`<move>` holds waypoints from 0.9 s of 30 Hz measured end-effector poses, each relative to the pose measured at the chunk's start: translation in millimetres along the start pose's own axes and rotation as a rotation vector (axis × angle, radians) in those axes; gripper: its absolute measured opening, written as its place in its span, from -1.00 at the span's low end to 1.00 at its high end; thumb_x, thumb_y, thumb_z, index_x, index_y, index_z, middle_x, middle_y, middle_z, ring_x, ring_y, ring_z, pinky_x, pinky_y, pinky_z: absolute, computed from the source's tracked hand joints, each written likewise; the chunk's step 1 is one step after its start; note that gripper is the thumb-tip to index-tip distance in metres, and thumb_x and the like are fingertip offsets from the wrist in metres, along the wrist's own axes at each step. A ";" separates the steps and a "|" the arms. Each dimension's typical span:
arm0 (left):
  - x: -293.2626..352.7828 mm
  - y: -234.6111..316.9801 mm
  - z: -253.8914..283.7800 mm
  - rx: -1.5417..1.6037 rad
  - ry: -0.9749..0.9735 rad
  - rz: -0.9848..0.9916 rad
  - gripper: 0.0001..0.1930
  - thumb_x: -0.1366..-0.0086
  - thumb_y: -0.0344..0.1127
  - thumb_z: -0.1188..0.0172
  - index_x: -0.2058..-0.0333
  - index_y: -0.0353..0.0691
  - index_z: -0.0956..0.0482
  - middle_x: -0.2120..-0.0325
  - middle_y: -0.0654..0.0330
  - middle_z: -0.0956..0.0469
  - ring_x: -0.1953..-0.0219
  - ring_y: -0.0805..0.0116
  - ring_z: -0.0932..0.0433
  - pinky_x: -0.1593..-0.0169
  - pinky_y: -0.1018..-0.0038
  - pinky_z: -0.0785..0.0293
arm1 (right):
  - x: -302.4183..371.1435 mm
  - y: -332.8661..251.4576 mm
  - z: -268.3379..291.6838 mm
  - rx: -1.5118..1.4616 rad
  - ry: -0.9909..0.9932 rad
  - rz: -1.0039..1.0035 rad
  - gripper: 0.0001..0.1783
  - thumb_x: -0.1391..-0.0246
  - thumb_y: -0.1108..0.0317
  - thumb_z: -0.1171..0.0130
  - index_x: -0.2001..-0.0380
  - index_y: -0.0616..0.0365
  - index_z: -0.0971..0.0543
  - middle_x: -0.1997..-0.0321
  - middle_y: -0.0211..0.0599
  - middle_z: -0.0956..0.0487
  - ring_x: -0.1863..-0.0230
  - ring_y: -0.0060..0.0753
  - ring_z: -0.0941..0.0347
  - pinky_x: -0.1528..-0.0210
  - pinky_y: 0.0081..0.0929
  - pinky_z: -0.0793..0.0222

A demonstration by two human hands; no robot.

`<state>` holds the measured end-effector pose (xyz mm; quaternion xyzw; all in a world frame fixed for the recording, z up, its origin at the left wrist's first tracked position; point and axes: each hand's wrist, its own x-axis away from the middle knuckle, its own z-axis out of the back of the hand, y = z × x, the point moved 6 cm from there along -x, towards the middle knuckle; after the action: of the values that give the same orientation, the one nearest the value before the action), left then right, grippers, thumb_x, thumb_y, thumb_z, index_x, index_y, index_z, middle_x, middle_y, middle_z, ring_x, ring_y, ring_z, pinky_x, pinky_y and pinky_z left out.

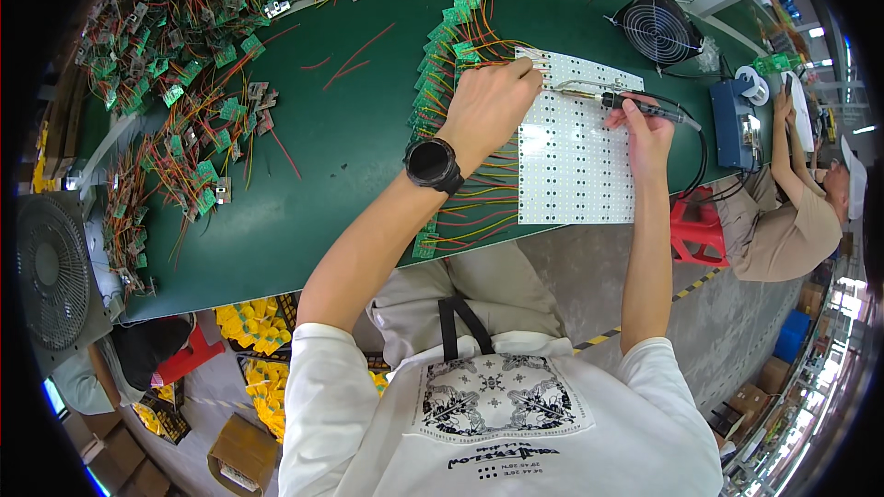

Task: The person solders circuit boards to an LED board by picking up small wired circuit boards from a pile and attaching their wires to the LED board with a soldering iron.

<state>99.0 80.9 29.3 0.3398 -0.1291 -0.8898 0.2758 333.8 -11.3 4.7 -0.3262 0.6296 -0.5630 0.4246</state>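
A white panel (575, 175) dotted with rows of small light spots lies on the green table. My left hand (493, 101), with a black watch at its wrist, rests over the panel's upper left edge. Its fingers are closed and bent down; what they pinch is hidden beneath them. My right hand (647, 133) grips a black-handled soldering iron (619, 101) over the panel. The iron's metal tip points left toward my left fingers, and a thin metal guide runs along it. Left of the panel, a column of green circuit boards (431, 83) sends red and yellow wires (479, 193) toward its edge.
A large heap of wired circuit boards (184, 28) covers the table's far left. A black fan (656, 28) and a blue box (732, 124) with a white spool (752, 86) stand at right. Another fan (55, 267) stands at left. A seated co-worker (783, 212) is at right.
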 end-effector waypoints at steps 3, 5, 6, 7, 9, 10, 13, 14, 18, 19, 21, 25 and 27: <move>0.1 0.0 0.2 -0.005 -0.001 0.001 -0.89 -0.20 -0.32 -0.20 0.43 -0.22 -0.59 0.46 0.20 -0.51 0.44 0.12 -0.57 0.40 0.27 -0.48 | -0.5 0.8 0.3 0.007 -0.002 0.003 -0.77 -0.12 0.47 -0.20 0.18 0.38 -0.55 0.44 -0.13 -0.61 0.48 -0.33 -0.58 0.39 -0.51 -0.49; 0.4 0.1 0.2 -0.009 -0.003 0.000 -0.88 -0.20 -0.31 -0.20 0.43 -0.22 -0.59 0.46 0.20 -0.50 0.44 0.13 -0.57 0.41 0.27 -0.48 | 0.1 0.9 -0.3 0.006 -0.009 0.006 -0.77 -0.12 0.47 -0.20 0.18 0.38 -0.55 0.44 -0.14 -0.62 0.48 -0.34 -0.58 0.39 -0.51 -0.49; 0.5 0.0 0.6 -0.005 -0.002 0.000 -0.88 -0.21 -0.31 -0.20 0.43 -0.22 -0.59 0.46 0.20 -0.50 0.44 0.13 -0.57 0.41 0.27 -0.48 | 0.3 0.3 -0.9 0.007 -0.003 0.001 -0.77 -0.12 0.47 -0.20 0.18 0.38 -0.55 0.44 -0.14 -0.62 0.48 -0.34 -0.58 0.39 -0.52 -0.49; 0.6 -0.1 0.9 -0.002 0.000 0.001 -0.88 -0.21 -0.31 -0.20 0.43 -0.22 -0.59 0.47 0.20 -0.50 0.44 0.13 -0.56 0.41 0.27 -0.48 | 0.6 -0.3 -1.6 0.008 0.004 -0.005 -0.77 -0.12 0.47 -0.20 0.18 0.39 -0.55 0.44 -0.13 -0.62 0.49 -0.34 -0.58 0.39 -0.52 -0.49; 0.6 -0.1 0.5 -0.005 -0.005 0.005 -0.87 -0.21 -0.31 -0.19 0.43 -0.22 -0.59 0.46 0.20 -0.50 0.44 0.12 -0.57 0.41 0.27 -0.48 | 1.2 -1.8 -2.5 0.008 0.006 -0.007 -0.77 -0.12 0.47 -0.20 0.18 0.39 -0.55 0.44 -0.13 -0.62 0.49 -0.33 -0.58 0.39 -0.52 -0.49; 0.6 0.0 0.0 -0.009 -0.008 0.008 -0.87 -0.22 -0.31 -0.19 0.44 -0.22 -0.59 0.46 0.20 -0.50 0.44 0.12 -0.57 0.41 0.27 -0.47 | 1.6 -1.9 -2.3 0.008 0.010 -0.008 -0.78 -0.12 0.47 -0.20 0.19 0.39 -0.55 0.44 -0.12 -0.62 0.49 -0.33 -0.58 0.39 -0.52 -0.49; 0.6 0.5 -0.3 0.000 -0.010 0.012 -0.87 -0.22 -0.31 -0.19 0.44 -0.23 -0.59 0.45 0.20 -0.52 0.44 0.12 -0.57 0.41 0.26 -0.47 | 1.5 -1.0 -1.2 0.013 0.005 -0.004 -0.78 -0.12 0.48 -0.19 0.19 0.40 -0.55 0.44 -0.10 -0.62 0.49 -0.33 -0.58 0.39 -0.52 -0.49; 0.4 0.7 -0.4 0.001 -0.010 0.012 -0.87 -0.22 -0.31 -0.19 0.44 -0.23 -0.59 0.45 0.20 -0.52 0.44 0.12 -0.57 0.41 0.26 -0.47 | 1.3 -0.5 -0.6 0.013 0.005 -0.004 -0.78 -0.12 0.48 -0.19 0.19 0.40 -0.55 0.44 -0.10 -0.62 0.49 -0.33 -0.58 0.39 -0.52 -0.49; 0.2 0.0 -1.4 0.003 -0.018 0.016 -0.87 -0.22 -0.31 -0.18 0.44 -0.23 -0.59 0.44 0.20 -0.53 0.43 0.11 -0.57 0.40 0.26 -0.48 | 0.9 -0.3 0.5 -0.028 0.008 0.006 -0.78 -0.14 0.47 -0.19 0.18 0.40 -0.54 0.44 -0.11 -0.62 0.49 -0.32 -0.58 0.40 -0.50 -0.48; 0.0 -0.5 -1.9 -0.004 -0.023 0.014 -0.87 -0.22 -0.31 -0.18 0.43 -0.23 -0.60 0.44 0.20 -0.53 0.43 0.11 -0.57 0.40 0.25 -0.48 | 0.5 -0.8 1.4 -0.070 0.012 0.017 -0.78 -0.14 0.46 -0.19 0.18 0.39 -0.54 0.44 -0.11 -0.62 0.49 -0.31 -0.57 0.40 -0.50 -0.48; -1.0 0.0 -1.3 0.006 -0.013 0.015 -0.87 -0.22 -0.31 -0.18 0.43 -0.23 -0.60 0.44 0.19 -0.53 0.43 0.11 -0.57 0.40 0.25 -0.48 | -0.8 0.1 4.6 -0.093 0.024 0.010 -0.78 -0.15 0.46 -0.19 0.17 0.39 -0.54 0.45 -0.12 -0.61 0.49 -0.32 -0.57 0.40 -0.50 -0.47; -2.5 0.5 3.7 0.008 -0.010 0.021 -0.86 -0.22 -0.30 -0.18 0.44 -0.23 -0.60 0.45 0.19 -0.52 0.43 0.11 -0.57 0.39 0.24 -0.49 | -4.4 1.0 5.2 -0.140 0.039 -0.012 -0.78 -0.15 0.46 -0.19 0.17 0.39 -0.54 0.45 -0.14 -0.61 0.50 -0.33 -0.55 0.40 -0.50 -0.46; -1.6 1.4 8.1 -0.001 -0.022 0.024 -0.86 -0.21 -0.28 -0.19 0.42 -0.22 -0.60 0.44 0.18 -0.52 0.44 0.11 -0.57 0.39 0.24 -0.49 | -5.6 3.2 3.7 -0.149 0.031 -0.018 -0.78 -0.15 0.46 -0.19 0.18 0.38 -0.54 0.45 -0.14 -0.61 0.50 -0.34 -0.55 0.41 -0.50 -0.45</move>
<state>95.2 81.0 36.7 0.3282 -0.1359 -0.8902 0.2852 339.8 -7.4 2.5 -0.3536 0.6733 -0.5233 0.3845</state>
